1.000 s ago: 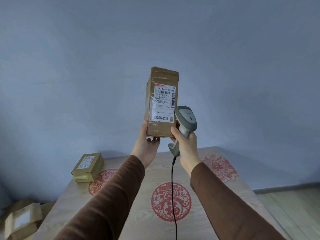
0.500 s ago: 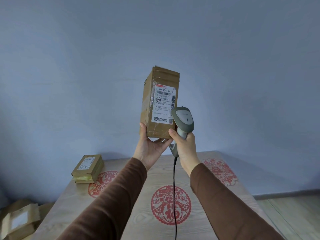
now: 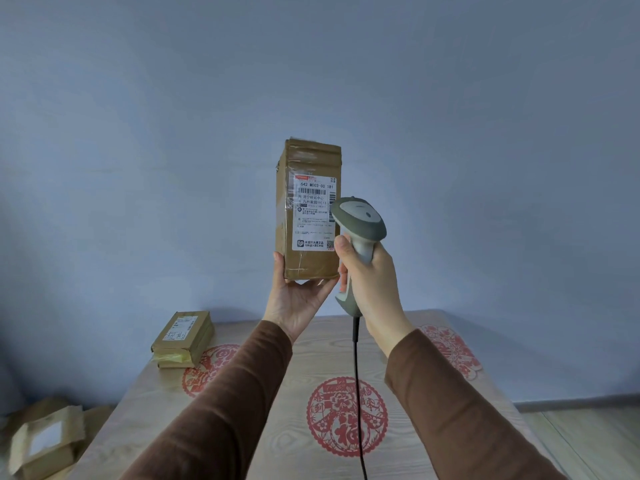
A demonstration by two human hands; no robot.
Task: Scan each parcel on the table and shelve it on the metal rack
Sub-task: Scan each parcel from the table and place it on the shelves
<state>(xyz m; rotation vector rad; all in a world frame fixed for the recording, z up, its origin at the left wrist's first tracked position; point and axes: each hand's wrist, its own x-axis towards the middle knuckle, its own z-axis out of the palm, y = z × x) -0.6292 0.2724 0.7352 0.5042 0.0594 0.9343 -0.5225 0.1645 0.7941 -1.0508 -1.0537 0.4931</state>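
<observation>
The left hand (image 3: 297, 299) holds a tall brown box (image 3: 311, 209) up in the air, in front of the blue wall (image 3: 138, 133). The box stands upright. Its bottom end sits in the palm, the thumb presses its left side, and the fingers curl up behind it. A white label (image 3: 314, 211) with a barcode faces the camera.

The right hand (image 3: 372, 285) is wrapped tight around the handle of a grey scanner (image 3: 360, 223). The scanner is at 3 o'clock from the box, just beside it, and its head covers the right edge of the label. A black cord (image 3: 356, 393) hangs straight down from the handle toward 6 o'clock. Both arms wear brown sleeves (image 3: 221, 410).

Below the hands is a wooden table (image 3: 145, 410) with round red paper-cut pictures (image 3: 346, 415) on it. At 9 o'clock on the table, near the far left corner, sits a small stack of flat brown parcels (image 3: 183, 337), well apart from the hands. At 8 o'clock, off the table and lower down, more brown boxes (image 3: 45, 441) lie in a blurry heap. At 4 o'clock there is a bit of pale floor (image 3: 588, 441).
</observation>
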